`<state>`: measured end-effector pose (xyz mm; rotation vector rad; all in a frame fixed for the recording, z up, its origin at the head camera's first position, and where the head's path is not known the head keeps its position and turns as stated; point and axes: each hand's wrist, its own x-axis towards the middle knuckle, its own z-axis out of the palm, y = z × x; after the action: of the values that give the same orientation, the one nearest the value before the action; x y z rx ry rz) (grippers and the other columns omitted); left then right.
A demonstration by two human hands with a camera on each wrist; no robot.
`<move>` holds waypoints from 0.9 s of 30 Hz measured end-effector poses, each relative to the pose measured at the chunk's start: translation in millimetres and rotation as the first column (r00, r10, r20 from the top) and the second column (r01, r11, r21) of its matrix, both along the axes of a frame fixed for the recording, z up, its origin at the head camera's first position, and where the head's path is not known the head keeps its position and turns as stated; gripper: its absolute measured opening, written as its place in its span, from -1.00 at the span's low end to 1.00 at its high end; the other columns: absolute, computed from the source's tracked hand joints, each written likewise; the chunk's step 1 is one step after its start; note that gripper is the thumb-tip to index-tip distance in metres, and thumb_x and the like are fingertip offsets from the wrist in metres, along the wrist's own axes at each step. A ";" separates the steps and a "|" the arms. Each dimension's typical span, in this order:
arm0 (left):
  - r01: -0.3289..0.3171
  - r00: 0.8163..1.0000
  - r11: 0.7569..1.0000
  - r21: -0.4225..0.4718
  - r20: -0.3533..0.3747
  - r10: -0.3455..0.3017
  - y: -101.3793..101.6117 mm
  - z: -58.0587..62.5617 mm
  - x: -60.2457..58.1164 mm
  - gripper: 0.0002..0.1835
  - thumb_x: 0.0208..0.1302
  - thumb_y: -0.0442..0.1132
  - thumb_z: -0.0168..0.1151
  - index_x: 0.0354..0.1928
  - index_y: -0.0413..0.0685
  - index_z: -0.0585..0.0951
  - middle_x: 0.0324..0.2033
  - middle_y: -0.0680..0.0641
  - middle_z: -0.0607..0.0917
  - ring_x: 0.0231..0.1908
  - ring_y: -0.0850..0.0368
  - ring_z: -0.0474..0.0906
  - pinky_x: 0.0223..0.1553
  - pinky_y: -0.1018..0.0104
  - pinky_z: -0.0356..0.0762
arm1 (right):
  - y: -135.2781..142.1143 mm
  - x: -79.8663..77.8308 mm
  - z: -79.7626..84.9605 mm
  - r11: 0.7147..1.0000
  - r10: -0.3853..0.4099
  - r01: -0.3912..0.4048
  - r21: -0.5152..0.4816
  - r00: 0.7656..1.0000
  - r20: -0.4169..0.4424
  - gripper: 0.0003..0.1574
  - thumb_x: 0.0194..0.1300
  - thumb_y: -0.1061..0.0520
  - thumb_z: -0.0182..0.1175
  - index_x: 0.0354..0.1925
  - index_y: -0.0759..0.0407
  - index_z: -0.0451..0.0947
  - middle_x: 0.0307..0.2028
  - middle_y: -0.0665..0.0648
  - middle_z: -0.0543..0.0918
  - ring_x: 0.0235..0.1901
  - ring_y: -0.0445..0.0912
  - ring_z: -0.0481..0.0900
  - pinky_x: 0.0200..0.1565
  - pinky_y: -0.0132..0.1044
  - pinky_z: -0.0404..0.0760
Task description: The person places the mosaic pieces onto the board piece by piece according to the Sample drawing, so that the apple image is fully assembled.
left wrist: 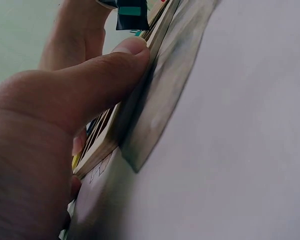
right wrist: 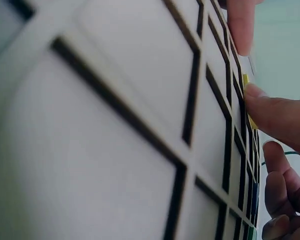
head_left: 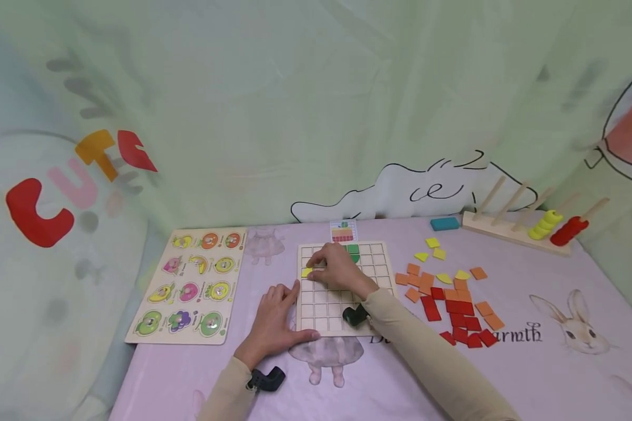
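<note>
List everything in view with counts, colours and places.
Grid board: 1, pale wood, centre
Yellow tile: 1, yellow, at right fingertips
Green tiles: 2 visible, green, grid board's far part
Loose tiles: 5 yellow, several orange, several red, right of grid board
Picture card: 1, multicoloured, behind grid board
Fruit puzzle: 1, multicoloured, left
Teal block: 1, teal, far right
Peg stand: 1, pale wood, far right
Rings: several, yellow and red, on two pegs
Curtain: 1, pale green, behind
Tablecloth: 1, pale purple, underneath
Wrist devices: 2, black, one per wrist
Sleeves: 2, beige, both arms
Left hand: 1, bare, grid board's near-left corner
Right hand: 1, bare, over grid board
</note>
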<state>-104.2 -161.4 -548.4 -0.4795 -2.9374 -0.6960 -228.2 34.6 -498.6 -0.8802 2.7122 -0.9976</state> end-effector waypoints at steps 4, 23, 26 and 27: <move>-0.001 1.000 1.000 0.006 0.023 0.001 0.7 -0.1 -0.7 0.32 -0.04 0.52 0.48 0.63 -0.15 0.27 -0.05 -0.03 0.45 -0.06 0.13 0.26 0.02 0.18 0.26 | 2.3 1.0 0.2 1.000 0.014 -0.015 -0.016 1.000 -0.026 -0.76 0.22 0.15 0.57 -0.14 0.19 0.87 -0.22 0.09 0.85 -0.19 -0.03 0.67 -0.13 -0.18 0.56; -0.005 1.000 0.999 0.045 0.010 0.004 2.2 -1.2 0.3 0.32 -0.07 0.49 0.53 0.61 -0.15 0.30 -0.08 0.01 0.43 -0.10 0.16 0.24 0.01 0.20 0.25 | 125.6 -23.4 13.1 0.937 -0.348 0.349 0.012 0.934 0.083 -0.62 0.42 0.07 0.37 0.11 0.23 0.77 0.02 0.29 0.72 0.00 0.16 0.55 0.01 0.02 0.53; -0.015 1.000 0.999 0.050 0.017 0.014 0.5 -1.1 1.2 0.32 -0.08 0.48 0.53 0.61 -0.14 0.30 -0.08 0.01 0.43 -0.10 0.16 0.23 0.01 0.21 0.24 | 162.8 -31.9 18.0 0.899 -0.436 0.427 0.091 0.893 0.115 -0.51 0.47 0.07 0.29 0.24 0.30 0.66 0.13 0.39 0.65 0.08 0.24 0.51 0.07 0.10 0.55; -0.019 1.000 0.998 0.054 0.021 0.018 0.1 -0.8 1.6 0.31 -0.08 0.48 0.54 0.61 -0.14 0.30 -0.08 0.01 0.42 -0.10 0.16 0.23 0.01 0.21 0.24 | 174.5 -34.2 19.2 0.893 -0.448 0.437 0.110 0.887 0.111 -0.48 0.47 0.08 0.28 0.26 0.35 0.63 0.15 0.44 0.63 0.10 0.28 0.52 0.09 0.14 0.56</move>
<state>-102.6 -161.3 -549.1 -0.4427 -2.9295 -0.7802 -262.4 209.2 -479.4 -0.1629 2.8709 -0.9607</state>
